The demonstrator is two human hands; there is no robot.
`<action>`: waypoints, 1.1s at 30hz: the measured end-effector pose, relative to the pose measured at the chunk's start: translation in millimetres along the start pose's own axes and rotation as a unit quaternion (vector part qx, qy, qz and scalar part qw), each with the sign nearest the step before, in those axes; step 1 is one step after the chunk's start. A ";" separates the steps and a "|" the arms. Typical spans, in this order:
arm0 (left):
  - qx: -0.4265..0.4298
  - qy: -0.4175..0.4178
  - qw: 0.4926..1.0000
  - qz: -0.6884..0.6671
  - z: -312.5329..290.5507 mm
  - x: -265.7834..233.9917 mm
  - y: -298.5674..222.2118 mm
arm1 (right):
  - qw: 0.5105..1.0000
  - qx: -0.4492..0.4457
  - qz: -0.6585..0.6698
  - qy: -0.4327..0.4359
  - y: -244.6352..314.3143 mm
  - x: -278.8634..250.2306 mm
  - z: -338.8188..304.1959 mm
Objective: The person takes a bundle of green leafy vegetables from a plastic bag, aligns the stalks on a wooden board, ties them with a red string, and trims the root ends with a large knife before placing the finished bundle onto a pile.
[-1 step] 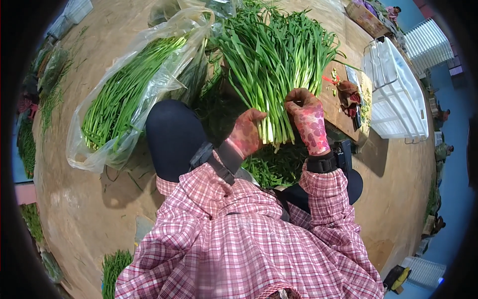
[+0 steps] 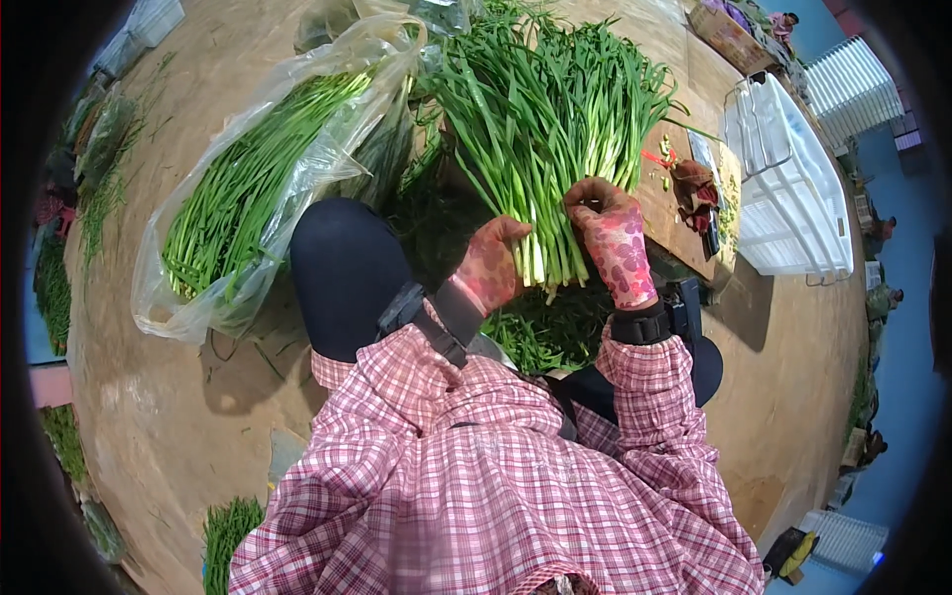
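A wide fan of garlic chives (image 2: 555, 109), green leaves pointing away and white stalk ends toward me, lies before me. My left hand (image 2: 490, 264), in a pink patterned glove with bare fingers, is closed at the left side of the stalk ends, its thumb against them. Its other fingertips are partly hidden. My right hand (image 2: 611, 238), gloved alike, is bent in a pinch at the right side of the stalks, thumb and forefinger forming a ring. The fingertips meet the stalks; exactly which strand they hold is hard to see.
Left is a clear plastic bag (image 2: 149, 288) of chives. At right, a wooden board (image 2: 659, 213) bears a crumpled dark red cloth (image 2: 694, 188) and a dark-handled tool (image 2: 711, 238), beside a white plastic crate (image 2: 793, 178). Loose greens (image 2: 540, 337) lie between my knees.
My right hand's fingers have shifted very slightly to the left. Otherwise nothing visibly differs.
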State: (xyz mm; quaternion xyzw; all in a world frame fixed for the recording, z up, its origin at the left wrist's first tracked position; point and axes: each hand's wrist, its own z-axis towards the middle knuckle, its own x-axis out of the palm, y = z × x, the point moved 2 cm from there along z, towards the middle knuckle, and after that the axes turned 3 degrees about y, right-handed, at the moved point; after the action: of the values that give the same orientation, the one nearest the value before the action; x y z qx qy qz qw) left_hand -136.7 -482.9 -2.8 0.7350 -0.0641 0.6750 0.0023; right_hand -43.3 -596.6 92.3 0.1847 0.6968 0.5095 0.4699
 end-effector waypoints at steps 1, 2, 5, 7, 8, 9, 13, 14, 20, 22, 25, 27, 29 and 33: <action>-0.010 0.003 1.000 0.019 -0.3 -1.6 0.9 | 1.000 -0.017 -0.015 0.013 1.7 0.8 -1.7; -0.005 -0.020 0.998 0.055 0.3 -4.5 1.0 | 0.998 -0.040 -0.031 0.023 3.9 1.8 -3.0; 0.024 0.004 0.993 0.113 1.4 -9.1 2.1 | 0.991 -0.062 -0.119 -0.012 7.5 6.0 -5.0; 0.005 0.022 0.995 0.097 1.6 -9.9 3.0 | 0.983 -0.054 -0.172 -0.019 7.9 10.5 -4.3; -0.001 0.012 0.995 0.098 1.4 -9.8 2.9 | 0.970 -0.076 -0.224 -0.050 9.1 11.7 -3.4; -0.006 0.002 0.995 0.099 1.2 -8.6 3.3 | 0.972 -0.072 -0.218 -0.040 8.7 13.8 -1.8; -0.038 -0.049 0.982 0.176 -1.8 3.8 4.4 | 1.000 0.002 0.009 -0.026 4.9 11.9 3.4; -0.024 -0.059 0.988 0.137 -1.8 8.2 4.8 | 0.989 0.059 0.137 0.001 2.5 10.7 3.0; 0.016 -0.037 0.990 0.138 3.1 24.4 7.6 | 0.950 0.067 0.298 0.062 -2.0 4.0 -7.9; 0.014 -0.036 0.994 0.106 6.4 21.6 8.1 | 0.964 0.086 0.250 0.025 -6.7 4.7 -10.7; 0.000 -0.046 0.997 0.059 8.9 13.4 8.8 | 0.988 -0.063 0.138 -0.026 -1.9 9.6 -16.5; 0.158 0.031 0.901 0.403 6.5 15.1 4.3 | 0.972 -0.182 0.145 -0.013 8.8 9.8 -28.8; 0.226 0.073 0.794 0.560 2.6 17.8 4.5 | 0.976 -0.137 0.164 0.035 19.6 6.1 -44.0; 0.046 -0.069 0.946 0.314 1.7 13.6 7.5 | 0.900 -0.055 0.383 0.200 48.2 -18.7 -64.2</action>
State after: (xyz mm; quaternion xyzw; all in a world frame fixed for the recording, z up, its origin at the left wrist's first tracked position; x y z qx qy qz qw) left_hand -134.6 -491.8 10.0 0.7219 -0.2608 0.5910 -0.2482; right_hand -99.0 -624.9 146.1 0.3054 0.6226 0.7137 0.0985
